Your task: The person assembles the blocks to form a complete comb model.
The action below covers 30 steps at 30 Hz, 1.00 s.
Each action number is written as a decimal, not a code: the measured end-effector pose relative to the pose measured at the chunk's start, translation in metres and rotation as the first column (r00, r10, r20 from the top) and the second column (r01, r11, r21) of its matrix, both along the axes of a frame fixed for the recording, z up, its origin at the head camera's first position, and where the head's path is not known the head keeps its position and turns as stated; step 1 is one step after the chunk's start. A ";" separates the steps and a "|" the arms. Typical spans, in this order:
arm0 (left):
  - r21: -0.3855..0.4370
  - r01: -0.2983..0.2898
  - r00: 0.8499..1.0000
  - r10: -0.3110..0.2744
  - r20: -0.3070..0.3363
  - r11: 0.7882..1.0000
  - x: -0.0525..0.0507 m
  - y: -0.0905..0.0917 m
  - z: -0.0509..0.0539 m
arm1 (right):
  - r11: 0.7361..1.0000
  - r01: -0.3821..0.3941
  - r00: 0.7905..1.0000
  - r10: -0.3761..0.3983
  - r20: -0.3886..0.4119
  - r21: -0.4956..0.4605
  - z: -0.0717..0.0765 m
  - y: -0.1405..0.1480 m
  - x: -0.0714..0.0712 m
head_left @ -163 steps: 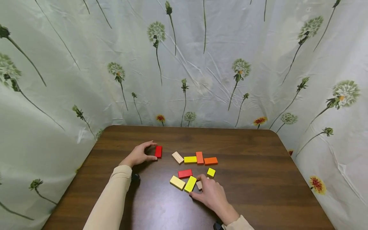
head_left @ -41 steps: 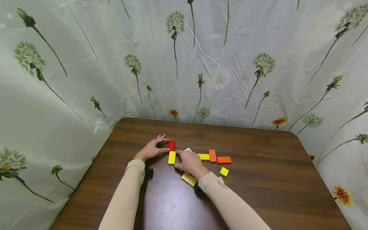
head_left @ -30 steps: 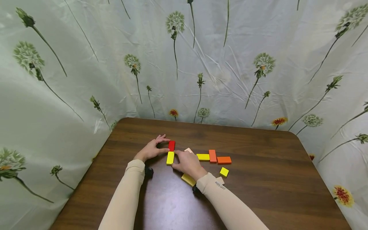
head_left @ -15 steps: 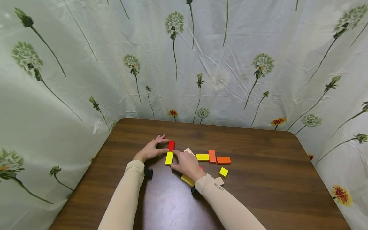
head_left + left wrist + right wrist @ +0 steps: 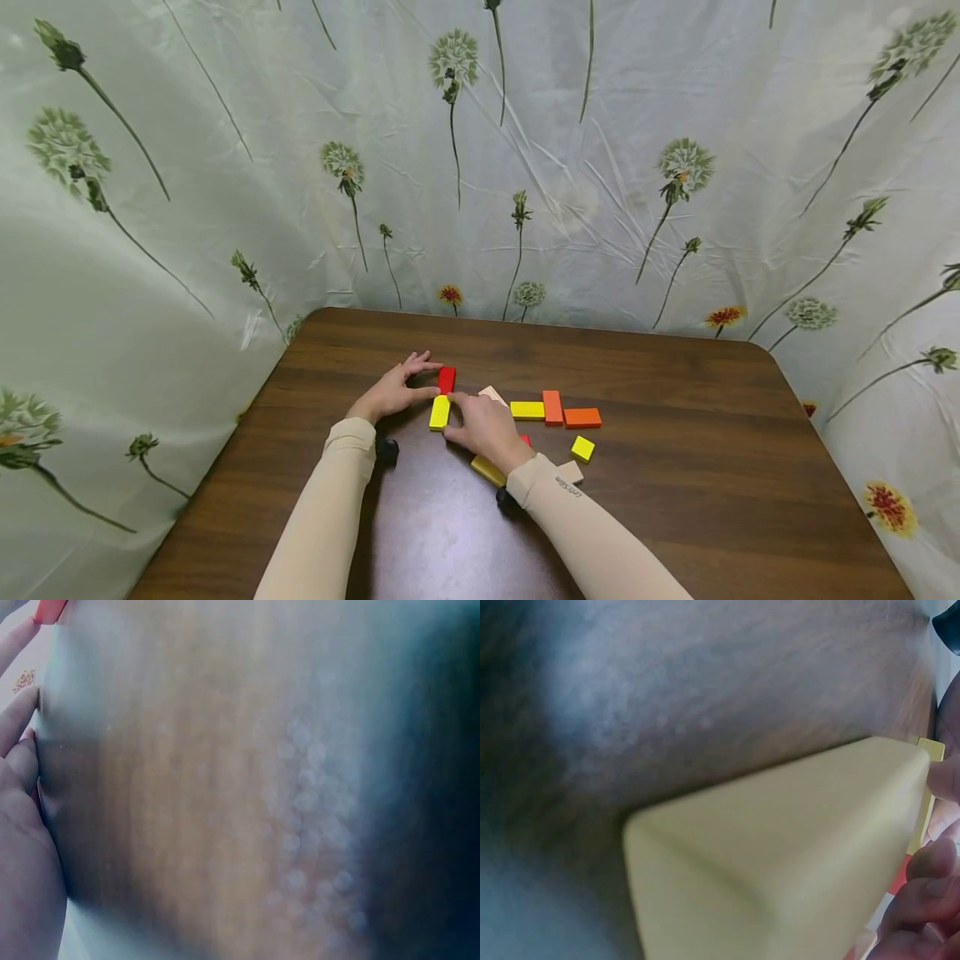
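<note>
My left hand point(image 5: 392, 394) holds the red block point(image 5: 447, 379) between thumb and index finger, its other fingers stretched out. Directly below that block, end to end with it, lies a yellow block point(image 5: 439, 413), pinched at its ends by my right hand point(image 5: 491, 429). In the left wrist view, a fingertip touches the red block point(image 5: 49, 610) at the top corner. The right wrist view shows the thumb at the yellow block point(image 5: 928, 796), with a large pale yellow block point(image 5: 780, 855) close to the camera. Part of that pale block is hidden by my right hand in the head view.
Right of my right hand are a striped wooden block point(image 5: 492, 395), another yellow block point(image 5: 527, 410) and two orange blocks point(image 5: 552, 407). A small yellow block point(image 5: 582, 448) and a pale wooden block point(image 5: 570, 473) lie nearer. A second red block is mostly covered.
Compared with several seconds ago, my right hand has carried the yellow block leftward to below the red block. Over the last second, the yellow block has shifted slightly left. My left hand stays at the red block.
</note>
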<state>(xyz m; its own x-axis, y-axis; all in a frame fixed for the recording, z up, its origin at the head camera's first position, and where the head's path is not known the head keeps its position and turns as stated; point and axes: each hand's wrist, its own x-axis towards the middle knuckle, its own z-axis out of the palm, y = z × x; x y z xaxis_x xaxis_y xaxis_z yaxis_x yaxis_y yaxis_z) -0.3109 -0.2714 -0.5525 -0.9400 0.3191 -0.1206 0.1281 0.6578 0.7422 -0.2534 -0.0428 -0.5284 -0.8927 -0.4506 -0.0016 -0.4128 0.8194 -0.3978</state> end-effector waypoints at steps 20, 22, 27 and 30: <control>0.009 0.023 1.000 -0.023 0.003 1.000 0.000 -0.001 0.000 | 1.000 -0.010 1.000 0.010 0.006 -0.014 0.001 0.002 0.000; 0.008 0.023 1.000 -0.023 0.002 1.000 0.000 -0.001 0.000 | 1.000 -0.018 1.000 0.018 0.006 -0.019 0.002 0.002 0.000; 0.008 0.025 1.000 -0.025 0.007 1.000 0.000 -0.001 0.003 | 0.997 -0.037 0.999 0.039 0.028 -0.068 0.011 0.007 0.001; -0.002 0.028 0.999 -0.028 0.018 1.000 0.000 0.000 0.004 | 0.994 -0.045 0.997 0.051 0.061 -0.098 0.020 0.013 0.001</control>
